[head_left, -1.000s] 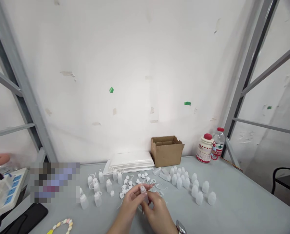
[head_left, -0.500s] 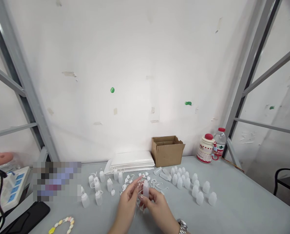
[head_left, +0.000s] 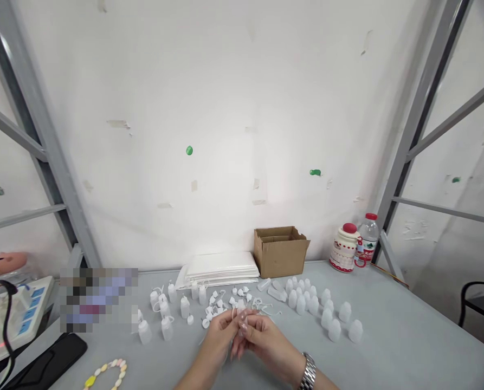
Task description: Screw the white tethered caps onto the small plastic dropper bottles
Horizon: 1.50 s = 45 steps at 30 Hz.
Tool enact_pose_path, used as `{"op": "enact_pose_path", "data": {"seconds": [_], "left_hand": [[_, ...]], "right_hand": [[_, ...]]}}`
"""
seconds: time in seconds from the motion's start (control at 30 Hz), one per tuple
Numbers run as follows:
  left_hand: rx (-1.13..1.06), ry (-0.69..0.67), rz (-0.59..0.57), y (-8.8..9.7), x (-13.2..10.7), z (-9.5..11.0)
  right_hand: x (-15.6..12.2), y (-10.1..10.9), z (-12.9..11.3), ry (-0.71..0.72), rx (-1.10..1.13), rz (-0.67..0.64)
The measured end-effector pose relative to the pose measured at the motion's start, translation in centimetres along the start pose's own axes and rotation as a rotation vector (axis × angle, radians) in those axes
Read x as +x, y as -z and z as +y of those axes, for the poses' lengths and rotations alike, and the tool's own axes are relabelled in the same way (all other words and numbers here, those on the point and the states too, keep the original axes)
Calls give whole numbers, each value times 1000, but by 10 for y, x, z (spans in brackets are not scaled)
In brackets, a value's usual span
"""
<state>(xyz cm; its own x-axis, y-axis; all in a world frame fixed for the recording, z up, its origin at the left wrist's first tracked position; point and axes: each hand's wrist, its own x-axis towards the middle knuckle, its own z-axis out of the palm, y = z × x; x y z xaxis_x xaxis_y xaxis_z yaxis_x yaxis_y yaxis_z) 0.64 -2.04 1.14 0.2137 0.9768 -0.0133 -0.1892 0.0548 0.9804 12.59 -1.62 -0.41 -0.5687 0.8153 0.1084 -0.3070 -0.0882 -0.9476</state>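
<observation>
My left hand (head_left: 221,331) and my right hand (head_left: 264,337) meet over the front of the grey table, fingers pinched together. Between them is a small translucent plastic bottle, now almost wholly covered by the fingertips. Just behind the hands lie loose white caps (head_left: 210,313) and thin white straps (head_left: 268,310). On the left stand several small bottles fitted with capped, strapped tops, such as a capped bottle (head_left: 167,328). To the right of the hands stand several bottles without tops, such as an uncapped bottle (head_left: 334,330). A metal watch (head_left: 308,371) is on my right wrist.
A stack of white sheets (head_left: 221,268) and an open cardboard box (head_left: 282,259) stand along the wall. A cream jar (head_left: 344,249) and a water bottle (head_left: 369,233) are at back right. Front left are a black phone (head_left: 49,363), a bead bracelet (head_left: 90,381) and a power strip (head_left: 34,314).
The bottle stood upright and visible between my hands; now the fingers have closed together over it. My right hand has turned and drawn nearer the left. The view has shifted slightly.
</observation>
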Motion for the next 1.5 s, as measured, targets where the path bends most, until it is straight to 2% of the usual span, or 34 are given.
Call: {"op": "enact_pose_path", "data": {"seconds": [0.07,0.13,0.23,0.27,0.37,0.5,0.87,1.13,1.2,1.27,1.37,1.5], "left_hand": [[-46,-36,81,3,1,1],[-110,-64,186,6,2,5],[-209,-75,323,13,2,12],[-226,-72,359,15,3,14],[-227,-68,405,18,4,15],[-209,-56,378,18,6,10],[-202,30,344,16,10,2],[-110,6,299,10,10,0],[-73,-9,292,8,10,-5],[-23,-40,289,7,9,-11],[83,-82,232,6,7,-18],[166,-110,154,5,4,-20]], "right_hand": [[1,4,1,-19,-93,48],[2,13,0,14,-324,179],[4,30,-3,236,-864,448],[6,35,-4,308,-1020,478],[12,50,-3,364,-1283,399],[22,59,7,324,-1388,282],[21,61,17,283,-1345,376],[19,61,9,405,-1113,524],[18,59,3,396,-1006,568],[15,54,-3,345,-795,580],[9,43,-11,236,-413,522],[3,29,-18,182,-187,447]]}}
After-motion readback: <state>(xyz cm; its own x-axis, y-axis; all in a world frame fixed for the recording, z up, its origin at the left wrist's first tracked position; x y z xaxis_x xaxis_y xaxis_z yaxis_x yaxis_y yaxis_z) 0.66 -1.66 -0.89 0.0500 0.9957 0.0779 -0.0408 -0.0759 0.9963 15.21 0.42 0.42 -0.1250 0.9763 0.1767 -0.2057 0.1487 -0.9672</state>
